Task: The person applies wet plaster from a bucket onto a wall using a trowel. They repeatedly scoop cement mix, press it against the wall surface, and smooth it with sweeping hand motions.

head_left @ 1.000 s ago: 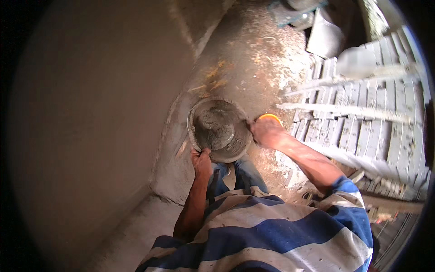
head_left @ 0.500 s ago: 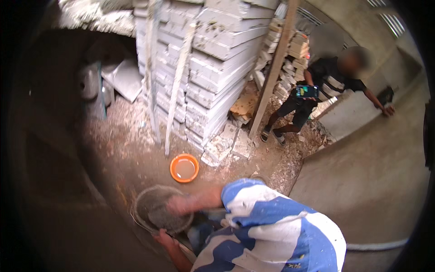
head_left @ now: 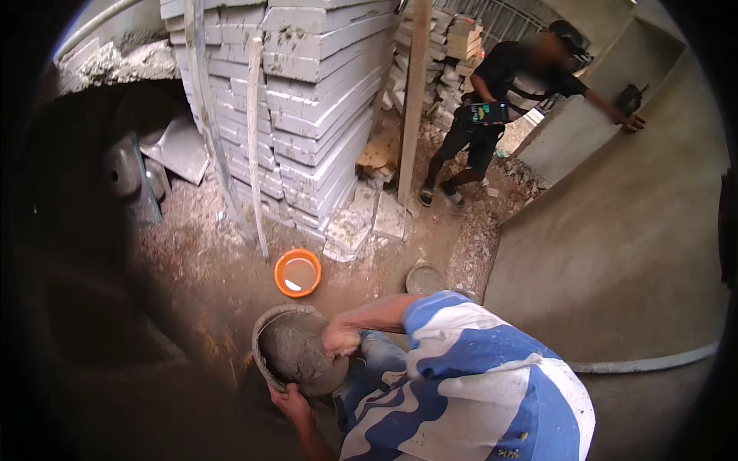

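Observation:
A dark round tub (head_left: 259, 358) stands tilted in front of me, its mouth turned partly to the right. Wet grey mortar (head_left: 296, 349) fills much of it. My left hand (head_left: 290, 401) is closed around the near rim. At the right side of the tub, my right hand (head_left: 342, 339) reaches in with curled fingers against the mortar. Its fingertips are hidden, and I cannot make out whether it holds a tool. My blue-and-white sleeve (head_left: 453, 323) and jeans show beside the tub.
Just beyond the tub sits an orange basin (head_left: 278, 274) of cloudy water. A grey round container (head_left: 411, 278) stands right of it. Grey blocks (head_left: 307, 100) are stacked behind leaning poles (head_left: 254, 146). A person in black (head_left: 492, 81) holds a phone (head_left: 490, 113), one hand on the wall (head_left: 615, 230).
The tub has tipped to the right. My right hand has moved from over the mortar to the tub's right side. My left hand stays on the rim. The view has shifted.

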`<state>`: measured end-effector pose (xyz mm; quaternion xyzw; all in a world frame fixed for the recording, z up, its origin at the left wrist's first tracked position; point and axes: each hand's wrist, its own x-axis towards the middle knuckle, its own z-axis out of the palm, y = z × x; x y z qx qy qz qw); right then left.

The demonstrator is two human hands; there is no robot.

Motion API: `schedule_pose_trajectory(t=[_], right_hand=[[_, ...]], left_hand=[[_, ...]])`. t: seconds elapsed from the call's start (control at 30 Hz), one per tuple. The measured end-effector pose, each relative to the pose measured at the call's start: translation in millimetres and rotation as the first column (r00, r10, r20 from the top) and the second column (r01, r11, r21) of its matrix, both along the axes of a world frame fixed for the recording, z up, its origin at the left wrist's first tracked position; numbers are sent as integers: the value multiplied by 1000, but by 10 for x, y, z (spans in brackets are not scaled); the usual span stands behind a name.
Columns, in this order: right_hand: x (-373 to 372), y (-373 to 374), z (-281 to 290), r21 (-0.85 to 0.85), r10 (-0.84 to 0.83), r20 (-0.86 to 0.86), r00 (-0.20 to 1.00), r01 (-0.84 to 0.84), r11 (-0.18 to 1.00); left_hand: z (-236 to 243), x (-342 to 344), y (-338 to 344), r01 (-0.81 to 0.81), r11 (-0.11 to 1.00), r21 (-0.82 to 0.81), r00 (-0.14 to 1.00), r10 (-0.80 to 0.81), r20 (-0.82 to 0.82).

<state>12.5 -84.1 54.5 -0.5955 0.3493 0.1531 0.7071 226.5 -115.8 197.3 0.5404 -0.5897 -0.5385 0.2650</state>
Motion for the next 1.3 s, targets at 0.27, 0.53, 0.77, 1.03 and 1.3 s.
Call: schedule_pose_trajectory(t=[0.27, 0.53, 0.77, 1.03, 1.3], right_hand=[[-566, 201, 469, -991, 444, 115, 889, 72, 112], [-750, 216, 1528, -604, -391, -407, 826, 78, 793], [-1100, 201, 1829, 23, -443, -417, 793, 497, 868], [-1403, 200, 1302, -871, -316, -489, 813, -475, 125], [-1236, -350, 1998, -838, -229, -375, 899, -223, 498]], left_hand=[[-195, -299, 237, -100, 926, 365, 925, 221, -309], [-60, -822, 160, -141, 906, 399, 972, 202, -116], [-326, -962, 530, -303, 841, 448, 920, 381, -92], [-49, -1321, 505, -387, 837, 387, 919, 384, 90], [1, -1364, 501, -414, 908, 61, 889, 389, 243]])
